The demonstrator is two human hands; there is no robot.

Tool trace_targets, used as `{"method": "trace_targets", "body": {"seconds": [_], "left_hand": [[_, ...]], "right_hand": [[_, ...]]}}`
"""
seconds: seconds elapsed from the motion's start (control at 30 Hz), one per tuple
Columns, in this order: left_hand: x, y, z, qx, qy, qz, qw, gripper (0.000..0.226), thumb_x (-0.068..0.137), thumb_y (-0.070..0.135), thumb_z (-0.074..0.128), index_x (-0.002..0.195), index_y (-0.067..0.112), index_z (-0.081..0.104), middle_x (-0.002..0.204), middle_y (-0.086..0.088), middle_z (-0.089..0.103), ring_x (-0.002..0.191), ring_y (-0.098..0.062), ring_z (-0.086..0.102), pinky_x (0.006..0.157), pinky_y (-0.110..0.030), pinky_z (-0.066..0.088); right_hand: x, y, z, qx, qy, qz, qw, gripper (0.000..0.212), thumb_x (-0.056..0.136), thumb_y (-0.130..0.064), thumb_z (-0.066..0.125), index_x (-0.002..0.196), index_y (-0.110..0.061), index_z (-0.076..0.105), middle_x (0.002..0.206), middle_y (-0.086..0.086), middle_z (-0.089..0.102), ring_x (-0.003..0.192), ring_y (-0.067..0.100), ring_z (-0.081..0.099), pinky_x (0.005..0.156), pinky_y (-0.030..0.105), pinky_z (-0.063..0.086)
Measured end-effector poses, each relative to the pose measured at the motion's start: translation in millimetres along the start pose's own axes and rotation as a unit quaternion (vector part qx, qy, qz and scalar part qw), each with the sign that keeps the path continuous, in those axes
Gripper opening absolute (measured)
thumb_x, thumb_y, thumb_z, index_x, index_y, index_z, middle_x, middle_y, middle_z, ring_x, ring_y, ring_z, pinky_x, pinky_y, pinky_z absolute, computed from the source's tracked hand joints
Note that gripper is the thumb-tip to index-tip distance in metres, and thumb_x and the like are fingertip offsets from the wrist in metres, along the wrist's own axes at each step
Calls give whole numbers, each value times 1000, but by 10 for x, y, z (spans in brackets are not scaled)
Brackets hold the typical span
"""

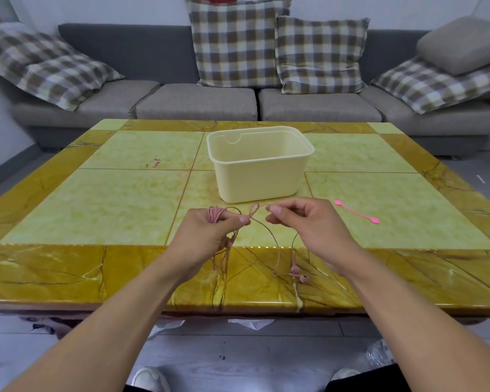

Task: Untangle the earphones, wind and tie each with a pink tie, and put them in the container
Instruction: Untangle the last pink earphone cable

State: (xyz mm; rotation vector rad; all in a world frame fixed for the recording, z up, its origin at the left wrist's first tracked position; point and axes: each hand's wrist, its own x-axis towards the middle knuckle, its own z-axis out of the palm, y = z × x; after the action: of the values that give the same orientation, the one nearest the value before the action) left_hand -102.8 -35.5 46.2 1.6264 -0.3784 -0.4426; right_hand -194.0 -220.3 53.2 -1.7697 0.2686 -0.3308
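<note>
Winding step, mid-way, by the look of it: left hand [209, 236] at centre frame gripping a coil of pink earphones [215, 215] looped over its fingers, thumb pressing the cord. Right hand [300, 222] just beside it, pinching the free cord where a small loop [254, 209] twists between the two hands. Earbuds [299, 274] dangling lower centre, resting on the worktop [96, 199] near its front edge. Next move, probably: teasing that loop open, then more turns onto the coil until the buds come up. Pink tie [356, 212] lying flat at right of centre, within reach of the right hand, untouched. Cream container [266, 179] just above the hands, open-topped, nothing visible inside from here. Nothing between hands and container; dangling cord the only likely snag. Grey sofa [195, 101] with checked cushions [235, 41] across the top.
</note>
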Motion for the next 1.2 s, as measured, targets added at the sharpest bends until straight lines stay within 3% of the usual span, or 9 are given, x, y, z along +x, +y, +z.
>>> {"method": "trace_targets", "body": {"seconds": [0.23,0.37,0.47,0.6,0.77,0.83,0.93,1.03,1.2], "left_hand": [[37,-38,-7,30,-16,19,999,19,85,17,79,83,-2,76,43,5,44,49,-15,43,63,-34,44],[42,-56,-41,72,-34,43,996,14,84,21,81,79,9,79,55,-12,54,49,-14,45,52,-25,42],[42,-72,-47,100,-42,44,993,10,83,25,82,76,17,80,56,-13,56,47,-16,47,54,-34,41],[42,-84,-56,92,-26,54,994,12,84,24,82,77,14,79,57,-18,55,49,-20,46,55,-33,43],[15,-73,-4,40,-15,33,999,22,90,20,74,90,-3,75,44,6,48,54,-19,46,56,-22,44],[-3,-59,40,21,-8,9,1000,26,92,19,72,91,-6,73,42,11,50,50,-16,45,62,-29,45],[-12,-45,63,-8,-29,-13,999,19,89,23,75,77,9,79,44,8,45,45,-12,34,67,-35,46],[23,-74,40,-26,-21,-37,999,23,83,29,80,79,7,79,46,0,30,45,-13,31,66,-32,50],[23,-80,54,-28,-18,-59,998,15,84,16,80,83,2,75,43,10,49,40,-7,40,68,-34,48]], "right_hand": [[-21,-57,7,-61,19,-38,997,12,95,-22,70,99,-27,80,80,-4,75,57,6,55,59,21,48],[-31,-73,28,-75,-26,-27,996,14,94,-25,72,106,-33,75,82,-4,76,60,9,57,64,43,55],[-31,-71,38,-93,-61,-49,993,25,95,-21,70,117,-33,72,82,-2,77,61,12,59,71,39,54],[-23,-25,53,-107,-68,-48,991,16,91,-17,75,92,-33,78,85,-3,78,71,18,69,81,47,58],[-36,-2,107,-126,-60,-35,989,11,87,-20,79,87,-31,79,87,-10,78,86,10,74,86,50,60],[-47,1,130,-162,-55,-39,985,9,88,-21,79,88,-30,79,85,-13,77,76,1,72,73,40,62],[-76,-39,159,-176,-46,-45,982,7,89,-16,78,93,-20,80,80,-11,74,52,-9,61,53,10,45],[-85,-51,152,-185,-39,-54,980,10,90,-13,76,98,-16,81,85,-10,74,48,-12,58,54,7,42],[-67,-10,162,-228,-39,-42,972,17,90,-17,78,97,-32,81,85,-19,75,55,-1,65,53,14,50]]}}
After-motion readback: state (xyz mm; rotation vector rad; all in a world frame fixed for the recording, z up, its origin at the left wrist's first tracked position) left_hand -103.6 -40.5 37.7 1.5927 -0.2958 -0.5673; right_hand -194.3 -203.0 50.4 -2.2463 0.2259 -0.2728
